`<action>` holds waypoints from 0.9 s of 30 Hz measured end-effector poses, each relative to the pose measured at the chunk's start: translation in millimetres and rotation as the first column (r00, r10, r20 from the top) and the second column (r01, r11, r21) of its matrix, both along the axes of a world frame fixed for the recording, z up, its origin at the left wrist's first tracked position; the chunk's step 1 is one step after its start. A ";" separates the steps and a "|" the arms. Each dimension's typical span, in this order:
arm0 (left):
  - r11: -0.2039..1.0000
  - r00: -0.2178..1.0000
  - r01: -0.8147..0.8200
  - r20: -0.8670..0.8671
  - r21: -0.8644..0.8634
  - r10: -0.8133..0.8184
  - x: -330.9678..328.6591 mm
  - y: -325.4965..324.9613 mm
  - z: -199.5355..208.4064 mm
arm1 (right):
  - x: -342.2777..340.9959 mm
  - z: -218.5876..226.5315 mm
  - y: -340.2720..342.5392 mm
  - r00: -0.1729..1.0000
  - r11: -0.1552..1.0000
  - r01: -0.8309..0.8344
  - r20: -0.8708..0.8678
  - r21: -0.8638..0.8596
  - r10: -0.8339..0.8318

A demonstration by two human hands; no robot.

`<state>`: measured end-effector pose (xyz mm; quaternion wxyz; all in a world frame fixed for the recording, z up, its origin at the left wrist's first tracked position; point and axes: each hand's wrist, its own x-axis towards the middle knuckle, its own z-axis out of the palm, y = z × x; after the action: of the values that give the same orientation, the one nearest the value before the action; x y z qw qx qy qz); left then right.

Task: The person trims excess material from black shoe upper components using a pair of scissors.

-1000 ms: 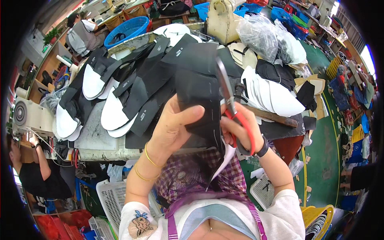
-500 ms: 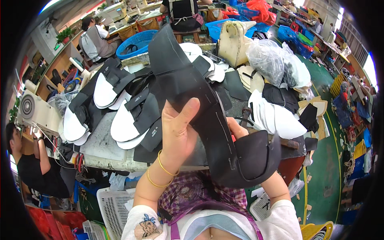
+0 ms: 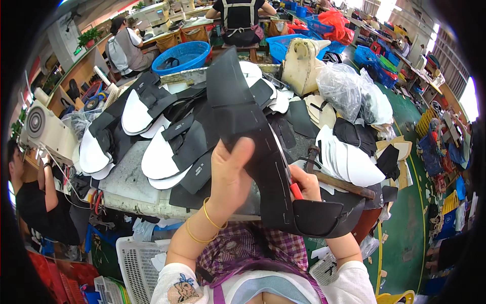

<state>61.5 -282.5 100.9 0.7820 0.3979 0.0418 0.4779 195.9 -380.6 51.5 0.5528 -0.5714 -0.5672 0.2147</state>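
Note:
A long black shoe upper (image 3: 271, 180), marked with short pale lines, stretches upright over the table in front of me. My left hand (image 3: 234, 169) grips its left edge, thumb lying across the face and the other fingers hidden behind. At the right edge, my right hand (image 3: 305, 183) is closed around a slim tool with a red handle (image 3: 295, 191); its far end is hidden, so its kind is unclear. The upper's curved lower end lies across my right wrist. Beyond it, a hammer (image 3: 349, 186) with a wooden handle rests on the table.
Black uppers with white insole-shaped pieces (image 3: 159, 159) cover the table's left side. White pieces (image 3: 349, 157) and plastic bags (image 3: 339, 86) are at right. Red-handled scissors (image 3: 96, 201) are at the left edge. A white basket (image 3: 134, 268) stands below; co-workers sit left and ahead.
The upper has swung lower and slightly right, its lower end turned more edge-on. My right hand and the red handle, mostly hidden before, now show at its right edge.

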 end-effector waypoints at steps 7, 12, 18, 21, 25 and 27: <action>0.992 0.991 -0.127 -0.029 0.024 0.128 -3.3 -2.5 -8.2 | -9.3 7.8 -3.9 0.998 0.997 -0.057 0.000 -0.047 0.057; 0.993 0.993 -0.114 -0.034 0.033 0.115 -4.5 -4.3 -14.4 | -9.7 7.3 -1.1 0.997 0.997 -0.077 0.030 0.014 0.077; 0.994 0.993 -0.112 -0.042 0.008 0.112 -3.9 -8.3 -18.1 | -19.8 19.9 6.2 0.987 0.996 -0.089 -0.133 0.006 0.089; 0.994 0.992 -0.113 -0.052 0.002 0.113 -5.2 -6.8 -20.5 | -15.2 16.3 3.5 0.996 0.992 -0.083 -0.052 -0.096 0.079; 0.994 0.992 -0.111 -0.057 0.006 0.111 -1.6 -7.7 -22.1 | -15.5 16.6 2.4 0.999 0.995 -0.048 -0.019 -0.092 0.046; 0.993 0.992 -0.114 -0.061 0.008 0.114 1.1 -8.6 -20.7 | -15.7 13.2 4.5 1.000 1.000 0.000 -0.022 -0.002 -0.001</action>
<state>62.6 -291.1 80.1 0.7508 0.4113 0.0873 0.5095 180.1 -376.1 64.7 0.5586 -0.5696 -0.5608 0.2213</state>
